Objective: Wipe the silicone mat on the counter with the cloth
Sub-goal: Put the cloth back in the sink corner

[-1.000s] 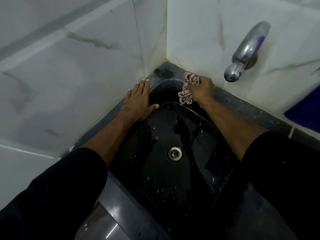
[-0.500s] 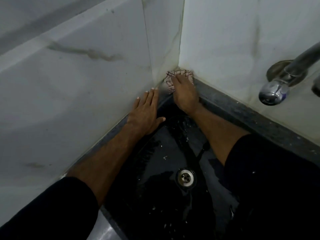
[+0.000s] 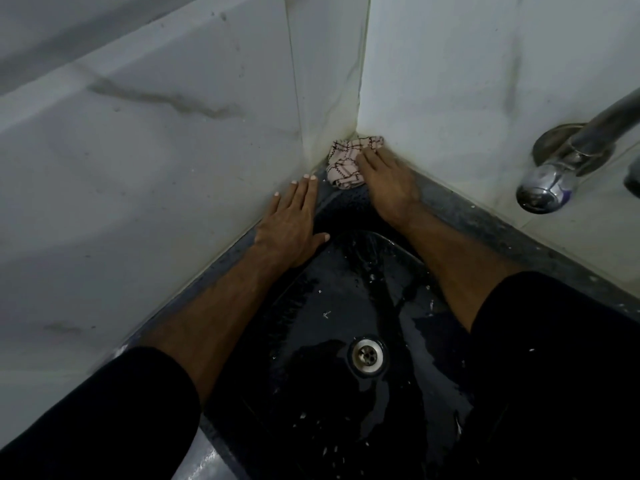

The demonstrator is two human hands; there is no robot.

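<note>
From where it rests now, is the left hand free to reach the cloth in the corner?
Probably yes. The left hand lies flat on the sink ledge, fingertips just short of the cloth, with only bare ledge between. The right hand presses the cloth's right side; its left edge is uncovered.

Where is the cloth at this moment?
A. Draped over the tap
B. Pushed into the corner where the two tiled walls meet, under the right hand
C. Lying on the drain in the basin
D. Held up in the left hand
B: the cloth is bunched in the wall corner with the right hand pressing on it, while the left hand lies flat on the sink edge, away from the tap and drain.
</note>
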